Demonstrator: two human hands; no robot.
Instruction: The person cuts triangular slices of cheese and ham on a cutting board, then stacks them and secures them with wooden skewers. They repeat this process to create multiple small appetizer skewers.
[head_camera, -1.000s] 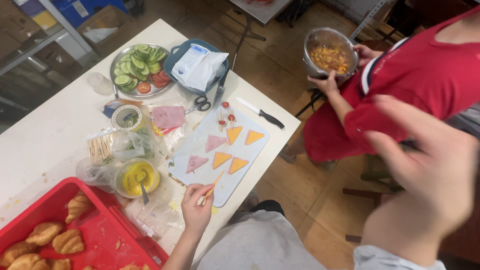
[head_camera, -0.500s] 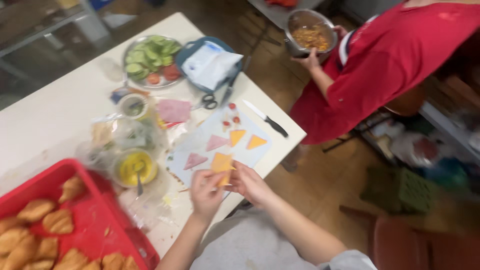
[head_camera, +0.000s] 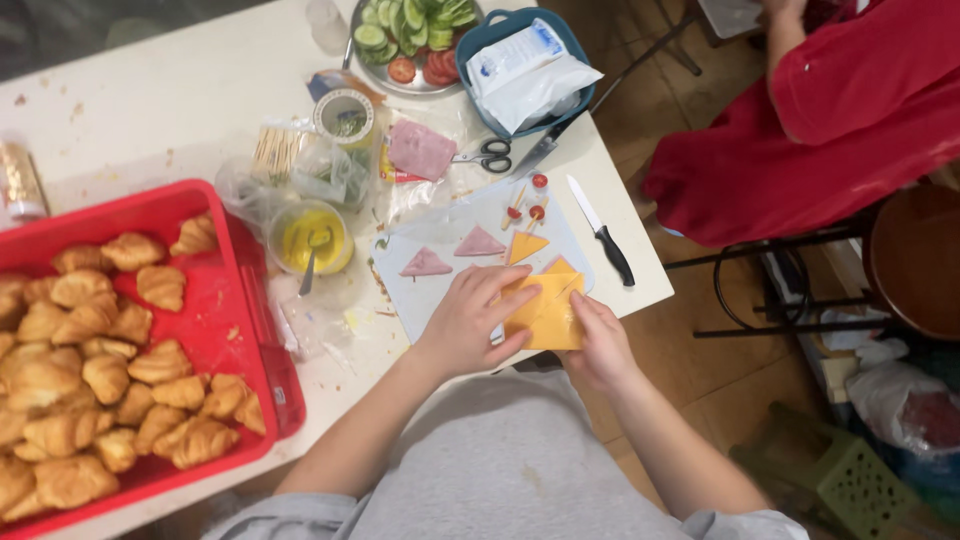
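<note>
Holding a stack of orange cheese slices (head_camera: 545, 312) at the near edge of the white cutting board (head_camera: 440, 295), the left hand (head_camera: 470, 322) lies over its left side with fingers curled onto it, while the right hand (head_camera: 598, 345) pinches the right corner. Handling it well likely means keeping the slices flat and square on the board, clear of the ham triangles (head_camera: 452, 252) and knife (head_camera: 602, 232). How many slices are stacked is hard to make out, and the left palm hides part of them.
</note>
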